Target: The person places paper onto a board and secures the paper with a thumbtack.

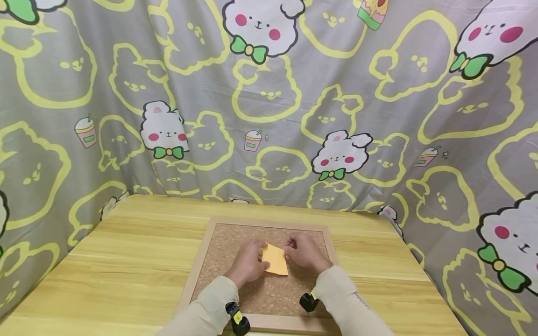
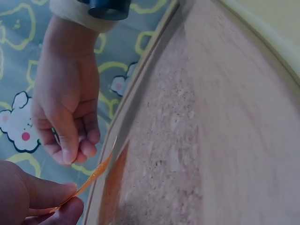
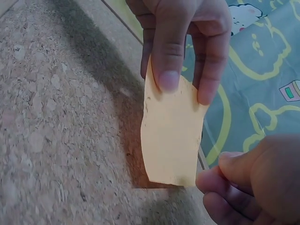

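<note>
From my end, starting at the left, I see the wooden table (image 1: 96,266), then the frame of a cork board (image 1: 235,232) lying on it. The left sleeve (image 1: 206,303) crosses the board's near left part, and the left hand (image 1: 248,262) pinches 1 orange sheet of paper (image 1: 275,262) along its left side, thumb against fingers. The sheet is over the middle of the cork, tilted and slightly bowed, with a shadow (image 3: 133,154) beneath it; I can't tell whether its far end touches the board.

I'd expect the paper to be very light and floppy, easy to crease or tear, and not slippery. I'd take it lightly by 1 edge, thumb on 1 face and fingers on the other, leaving the corners free.

At the sheet's right side, the right hand (image 1: 306,252) has its fingers curled in, thumb tip by the forefinger. I see nothing in that pinch, but something tiny could be hidden there.

The fingers cover the sheet's left edge, the left wrist view shows it nearly edge-on, and the specks on its face are too faint to identify. The right sleeve (image 1: 349,298) hides the board's near right corner.
</note>
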Demonstrator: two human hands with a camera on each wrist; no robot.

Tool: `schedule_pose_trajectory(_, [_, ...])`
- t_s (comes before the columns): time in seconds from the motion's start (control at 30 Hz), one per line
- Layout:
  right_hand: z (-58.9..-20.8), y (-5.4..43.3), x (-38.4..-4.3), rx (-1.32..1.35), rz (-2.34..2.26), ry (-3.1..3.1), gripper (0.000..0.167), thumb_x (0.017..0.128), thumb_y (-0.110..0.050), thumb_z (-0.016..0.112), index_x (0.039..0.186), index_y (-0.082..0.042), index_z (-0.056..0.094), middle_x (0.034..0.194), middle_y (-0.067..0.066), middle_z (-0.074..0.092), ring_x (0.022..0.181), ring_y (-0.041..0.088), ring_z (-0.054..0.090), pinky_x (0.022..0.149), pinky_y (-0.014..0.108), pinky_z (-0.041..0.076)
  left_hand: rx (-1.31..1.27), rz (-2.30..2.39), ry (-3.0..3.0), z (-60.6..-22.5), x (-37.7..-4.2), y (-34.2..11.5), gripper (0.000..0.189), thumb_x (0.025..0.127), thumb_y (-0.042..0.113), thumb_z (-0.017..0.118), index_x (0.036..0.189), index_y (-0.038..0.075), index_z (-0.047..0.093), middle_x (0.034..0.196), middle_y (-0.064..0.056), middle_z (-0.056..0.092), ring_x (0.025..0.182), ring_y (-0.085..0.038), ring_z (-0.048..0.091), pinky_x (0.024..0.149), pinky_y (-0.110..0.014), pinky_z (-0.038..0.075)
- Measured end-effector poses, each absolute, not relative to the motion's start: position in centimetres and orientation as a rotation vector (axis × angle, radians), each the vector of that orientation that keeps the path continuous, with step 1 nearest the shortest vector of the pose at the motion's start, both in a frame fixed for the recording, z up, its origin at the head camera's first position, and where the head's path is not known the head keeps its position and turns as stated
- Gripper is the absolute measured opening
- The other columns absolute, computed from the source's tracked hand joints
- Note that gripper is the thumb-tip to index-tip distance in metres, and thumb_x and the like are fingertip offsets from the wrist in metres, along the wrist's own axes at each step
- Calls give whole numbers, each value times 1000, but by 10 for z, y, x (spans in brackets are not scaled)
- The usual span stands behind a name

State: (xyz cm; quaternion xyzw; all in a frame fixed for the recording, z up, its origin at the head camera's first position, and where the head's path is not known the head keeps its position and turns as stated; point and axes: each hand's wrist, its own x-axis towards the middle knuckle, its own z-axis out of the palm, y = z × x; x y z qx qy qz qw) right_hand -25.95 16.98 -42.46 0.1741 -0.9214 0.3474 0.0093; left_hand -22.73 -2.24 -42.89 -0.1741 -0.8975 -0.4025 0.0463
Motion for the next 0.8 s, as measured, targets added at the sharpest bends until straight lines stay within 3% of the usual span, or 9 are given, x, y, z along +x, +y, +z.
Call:
schedule_pose_trajectory(0.5, [-433, 150, -271, 553, 1030, -2920, 13, 89, 0, 65, 78, -5, 62, 66, -2, 55, 57, 8, 49, 50, 21, 42, -523, -1106, -2778, -441, -235, -22, 41, 73, 0, 81, 109, -9, 62, 99, -15, 60, 77, -19, 55, 67, -29, 48])
schedule_pose_trajectory(0.8, [-436, 141, -276, 584, 1194, -2889, 18, 88, 4, 64, 74, -4, 58, 61, 0, 56, 54, 9, 51, 48, 21, 41, -520, -1041, -2787, -443, -237, -20, 40, 73, 2, 82, 106, -10, 63, 104, -19, 61, 101, -36, 58, 89, -47, 48])
